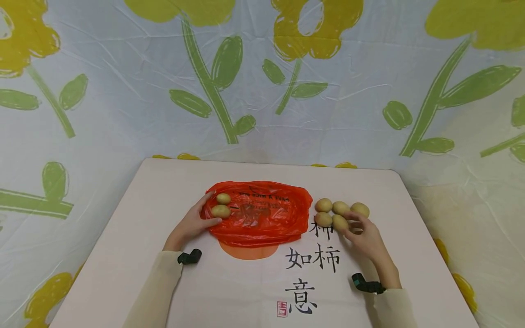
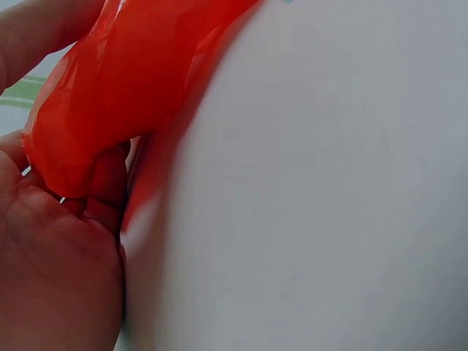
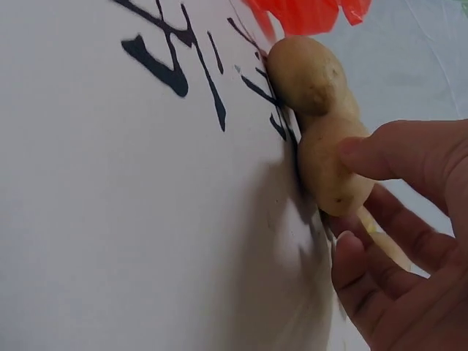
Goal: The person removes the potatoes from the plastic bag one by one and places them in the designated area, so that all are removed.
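Note:
A red plastic bag is spread out with a raised, crumpled rim. Two potatoes lie on its left side. My left hand holds the bag's left edge; in the left wrist view the red plastic sits between thumb and fingers. To the right of the bag, several potatoes stand close together in two rows. At the near right of this group my right hand pinches one potato, the thumb on its near side and fingers on the far side. Another potato is right beside it.
The white table bears large black written characters, a small red seal mark and an orange printed shape partly under the bag. Behind the table hangs a flower-printed cloth.

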`<state>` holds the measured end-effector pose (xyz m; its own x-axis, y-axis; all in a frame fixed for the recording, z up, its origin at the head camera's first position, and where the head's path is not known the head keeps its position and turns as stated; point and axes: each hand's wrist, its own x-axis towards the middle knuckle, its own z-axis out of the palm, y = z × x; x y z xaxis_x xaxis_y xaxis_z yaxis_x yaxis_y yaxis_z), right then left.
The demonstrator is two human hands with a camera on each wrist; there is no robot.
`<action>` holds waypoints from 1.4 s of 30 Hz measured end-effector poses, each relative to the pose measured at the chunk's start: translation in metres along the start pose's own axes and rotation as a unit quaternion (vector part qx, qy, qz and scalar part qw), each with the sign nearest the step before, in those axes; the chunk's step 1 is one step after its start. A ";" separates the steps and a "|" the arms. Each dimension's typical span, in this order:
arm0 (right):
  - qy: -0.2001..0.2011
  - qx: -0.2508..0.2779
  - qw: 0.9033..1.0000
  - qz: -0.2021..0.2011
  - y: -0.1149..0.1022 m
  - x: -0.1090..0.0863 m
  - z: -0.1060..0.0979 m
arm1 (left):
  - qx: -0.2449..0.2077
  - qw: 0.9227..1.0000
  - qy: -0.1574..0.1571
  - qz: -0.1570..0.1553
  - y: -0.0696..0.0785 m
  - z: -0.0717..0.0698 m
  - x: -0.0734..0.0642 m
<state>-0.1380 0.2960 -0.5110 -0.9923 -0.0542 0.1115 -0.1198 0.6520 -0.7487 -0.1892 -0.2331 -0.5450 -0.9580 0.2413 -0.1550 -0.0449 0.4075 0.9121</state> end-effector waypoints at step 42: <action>-0.151 0.039 0.981 -0.118 -0.139 0.065 0.045 | 0.000 1.000 0.004 0.016 -0.001 0.001 -0.002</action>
<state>-0.1875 0.1679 -0.4286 -0.8994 -0.4258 0.0986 -0.3382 0.5352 -0.7740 -0.1869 -0.2330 -0.5465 -0.9611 0.2477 -0.1223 -0.0139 0.3989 0.9169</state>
